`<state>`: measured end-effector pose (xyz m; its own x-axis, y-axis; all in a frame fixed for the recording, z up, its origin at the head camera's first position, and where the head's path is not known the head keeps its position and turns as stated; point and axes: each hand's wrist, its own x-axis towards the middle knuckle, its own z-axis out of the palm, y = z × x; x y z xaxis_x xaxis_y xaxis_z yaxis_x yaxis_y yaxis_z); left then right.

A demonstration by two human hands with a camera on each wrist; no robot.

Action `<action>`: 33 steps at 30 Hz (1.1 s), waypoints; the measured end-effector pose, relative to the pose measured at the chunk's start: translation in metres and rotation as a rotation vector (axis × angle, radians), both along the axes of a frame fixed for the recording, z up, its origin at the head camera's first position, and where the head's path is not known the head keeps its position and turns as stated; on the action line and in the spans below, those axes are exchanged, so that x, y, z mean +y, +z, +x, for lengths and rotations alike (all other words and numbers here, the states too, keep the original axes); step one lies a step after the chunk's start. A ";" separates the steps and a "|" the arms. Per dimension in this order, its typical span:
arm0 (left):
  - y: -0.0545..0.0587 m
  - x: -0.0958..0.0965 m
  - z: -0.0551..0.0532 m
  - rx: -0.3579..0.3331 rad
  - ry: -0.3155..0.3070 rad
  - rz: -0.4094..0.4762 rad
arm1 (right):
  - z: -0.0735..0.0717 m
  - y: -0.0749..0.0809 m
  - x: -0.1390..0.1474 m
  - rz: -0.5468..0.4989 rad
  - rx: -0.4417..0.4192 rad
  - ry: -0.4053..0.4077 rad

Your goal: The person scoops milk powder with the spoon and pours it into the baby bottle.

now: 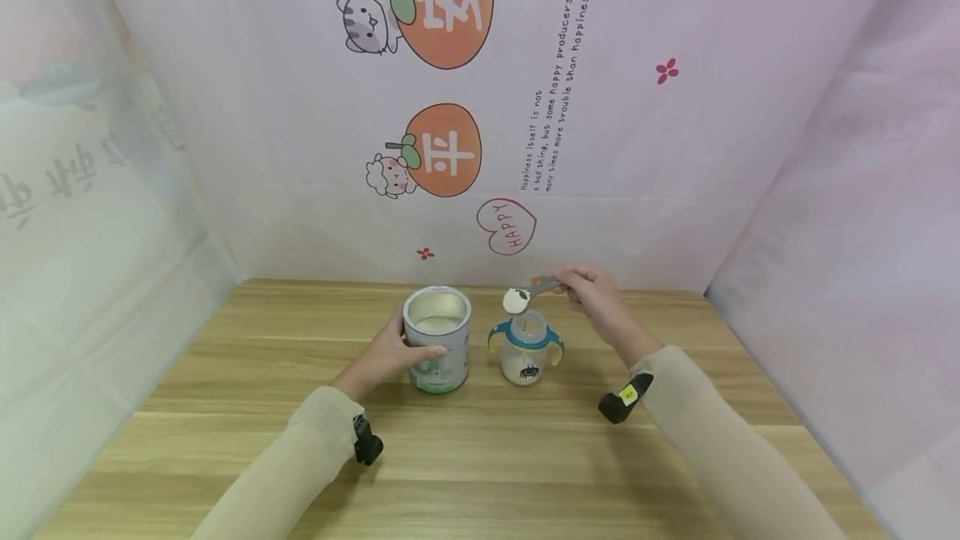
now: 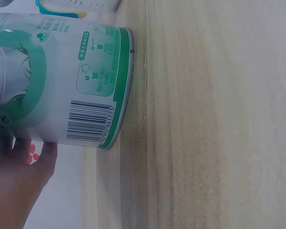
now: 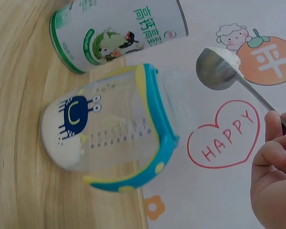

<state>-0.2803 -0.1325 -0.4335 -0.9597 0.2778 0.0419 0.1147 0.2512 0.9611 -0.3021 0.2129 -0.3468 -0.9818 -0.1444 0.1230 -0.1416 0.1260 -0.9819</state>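
right hand pinches the spoon heaped with powder over the bottle — centre it, tip slowly; left hand, fingers curled round the can, steadies it.

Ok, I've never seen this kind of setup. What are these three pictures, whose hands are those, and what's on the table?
There is no machine here: a person works with two bare hands and wears three cameras. The wide picture comes from the head camera, looking down at a wooden table. The other two come from cameras strapped to each wrist, so they look tilted and very close.

On the table stand an open can with powder inside and, beside it, a clear bottle with blue handles and some white powder at the bottom.

The left hand grips the can's side; the left wrist view shows its barcode. The right hand pinches a metal spoon heaped with white powder, above the bottle's open mouth.
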 end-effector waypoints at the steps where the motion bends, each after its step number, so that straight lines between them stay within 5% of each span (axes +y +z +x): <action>1: 0.000 0.000 -0.001 -0.004 -0.001 0.001 | 0.000 -0.001 0.002 0.004 0.002 -0.004; 14: -0.001 -0.001 -0.002 0.009 -0.013 0.021 | 0.004 -0.006 0.020 0.022 -0.012 -0.032; 33: 0.000 0.001 -0.001 0.025 -0.028 0.025 | 0.012 -0.010 0.020 0.254 0.064 -0.062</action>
